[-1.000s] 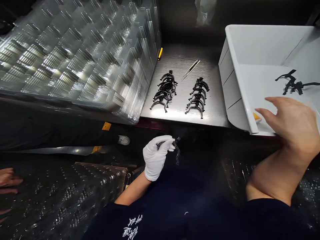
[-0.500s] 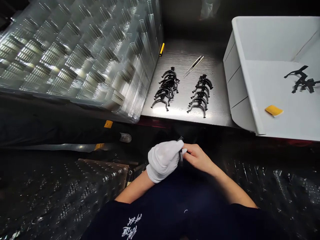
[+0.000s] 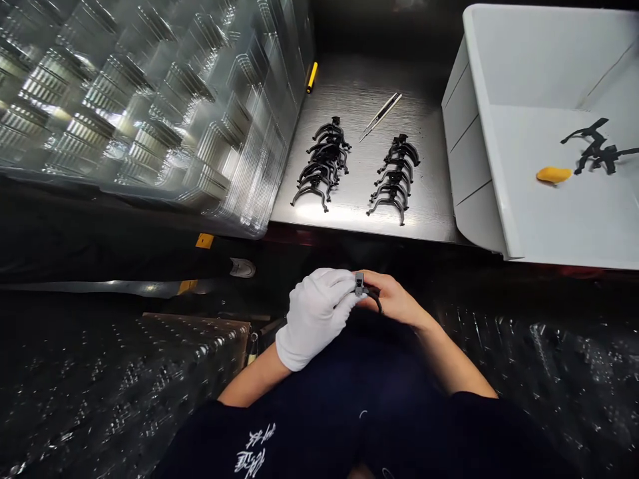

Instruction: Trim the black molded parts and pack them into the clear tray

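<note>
My left hand point(image 3: 317, 313), in a white glove, is in front of my body with its fingers pinched on a small black plastic bracket point(image 3: 359, 285). My bare right hand point(image 3: 394, 299) meets it from the other side and also grips the bracket, whose curved arm shows below the fingers. Part of the bracket is hidden by both hands. On the metal bench point(image 3: 344, 223) beyond them, similar curved black brackets lie in two overlapping rows, a left row point(image 3: 324, 159) and a right row point(image 3: 394, 176).
A craft knife point(image 3: 380, 116) and a yellow-and-black marker-like stick point(image 3: 312, 78) lie on the bench. Stacked clear plastic trays point(image 3: 234, 153) stand at left. A white bin point(image 3: 482, 120) at right holds black pieces point(image 3: 596, 150) and a yellow piece point(image 3: 554, 174). Someone's shoe point(image 3: 243, 267) shows below.
The bracket has turned in my hands, so its squarish end now shows between the fingers. In the bin, the yellow piece has shifted back toward the black pieces. The view has moved slightly.
</note>
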The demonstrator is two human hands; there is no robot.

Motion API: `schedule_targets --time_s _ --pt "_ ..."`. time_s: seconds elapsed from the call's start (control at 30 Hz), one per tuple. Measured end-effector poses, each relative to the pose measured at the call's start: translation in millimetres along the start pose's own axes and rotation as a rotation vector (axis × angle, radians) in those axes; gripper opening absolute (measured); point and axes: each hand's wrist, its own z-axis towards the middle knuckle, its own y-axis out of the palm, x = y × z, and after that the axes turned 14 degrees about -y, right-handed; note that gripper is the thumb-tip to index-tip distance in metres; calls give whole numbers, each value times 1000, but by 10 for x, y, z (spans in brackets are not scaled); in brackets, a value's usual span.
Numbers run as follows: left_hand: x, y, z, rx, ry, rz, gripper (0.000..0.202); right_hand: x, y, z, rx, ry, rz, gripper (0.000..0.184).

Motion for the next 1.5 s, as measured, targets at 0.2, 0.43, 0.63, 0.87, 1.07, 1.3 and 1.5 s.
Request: schedule_targets --time_s 0.2,0.43,0.63,0.87,1.07,1.3,1.5 --pt "-5 24 -6 -24 -20 99 18 -177 -190 -146 88 8 -106 33" --pt "-44 75 30 -17 -10 15 17 -303 -124 -113 92 -189 -363 38" --pt "-18 -33 171 -271 -219 -313 16 -377 -158 6 111 -321 -575 38" --pt "34 5 381 -215 -392 -545 19 -481 -333 161 382 -312 -713 38" --pt "12 93 407 -316 -687 -908 28 -318 -737 492 670 -241 -1277 24" --pt "6 83 287 -189 -744 -818 22 -407 -453 420 256 -354 -760 33" --pt "-19 73 229 -206 -688 -750 15 -324 -318 251 80 -428 -637 17"
